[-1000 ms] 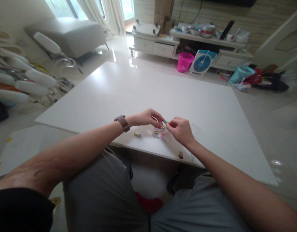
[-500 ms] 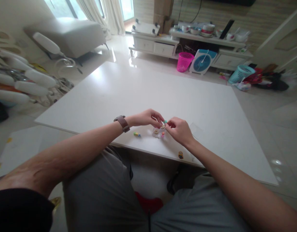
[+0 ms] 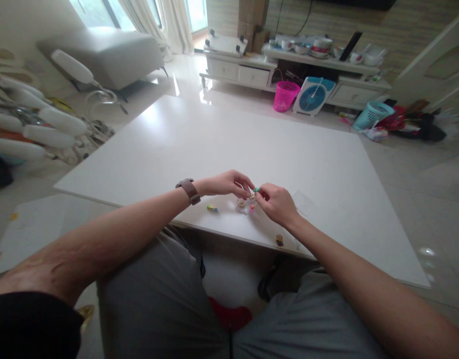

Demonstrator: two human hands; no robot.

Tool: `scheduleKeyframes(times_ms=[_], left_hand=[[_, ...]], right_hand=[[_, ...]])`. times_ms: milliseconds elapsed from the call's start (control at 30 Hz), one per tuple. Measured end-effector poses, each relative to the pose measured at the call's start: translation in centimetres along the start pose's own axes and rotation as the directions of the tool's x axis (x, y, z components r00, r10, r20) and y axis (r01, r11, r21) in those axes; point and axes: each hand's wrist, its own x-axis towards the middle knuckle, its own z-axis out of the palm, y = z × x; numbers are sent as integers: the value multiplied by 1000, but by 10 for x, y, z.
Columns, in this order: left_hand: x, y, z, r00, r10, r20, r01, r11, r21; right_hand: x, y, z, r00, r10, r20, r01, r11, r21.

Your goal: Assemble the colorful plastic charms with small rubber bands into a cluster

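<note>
My left hand [image 3: 234, 183] and my right hand [image 3: 276, 202] meet above the near part of the white table [image 3: 232, 134]. Between their fingertips is a small green item [image 3: 255, 189], pinched by my right hand, with a beige cord-like piece hanging under it. My left fingers are curled at the same piece. Below them lies a small clear box [image 3: 244, 205] with a beige coil and a pink piece [image 3: 252, 208]. A small yellow, green and blue item [image 3: 212, 208] lies to its left. A yellow and blue figure [image 3: 279, 240] is near the table edge.
A clear flat sheet [image 3: 304, 202] lies right of my right hand. Beyond the table stand a pink basket [image 3: 285, 95], a blue and white fan [image 3: 313, 95] and a teal basket [image 3: 373, 115]. White-padded equipment [image 3: 53, 124] is at the left.
My right hand has shifted very slightly down with the green item. My left hand and the things on the table look the same.
</note>
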Motion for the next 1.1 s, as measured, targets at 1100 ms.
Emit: scheduleKeyframes(times_ms=[1100], left_hand=[[0, -1, -1, 1000, 17, -3, -17, 998, -60]], right_hand=[[1, 2, 1, 999, -13, -36, 16, 996, 86]])
